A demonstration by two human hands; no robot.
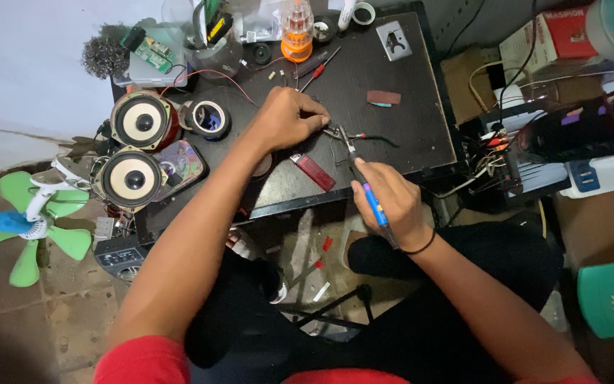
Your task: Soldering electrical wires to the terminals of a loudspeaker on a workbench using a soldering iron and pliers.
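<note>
My right hand (386, 200) grips a blue-handled soldering iron (371, 201), its tip pointing up toward a thin wire joint (337, 132) on the dark table (399, 142). My left hand (287, 117) pinches those thin wires right at the tip. A red lighter (313, 171) lies just below my left hand, near the table's front edge.
Two round speakers (136, 149) and a tape roll (208, 118) sit at the table's left. Screwdrivers (317, 70), an orange bit holder (297, 28) and a cup of tools (214, 39) stand at the back. A green fan (26, 220) lies on the floor, left.
</note>
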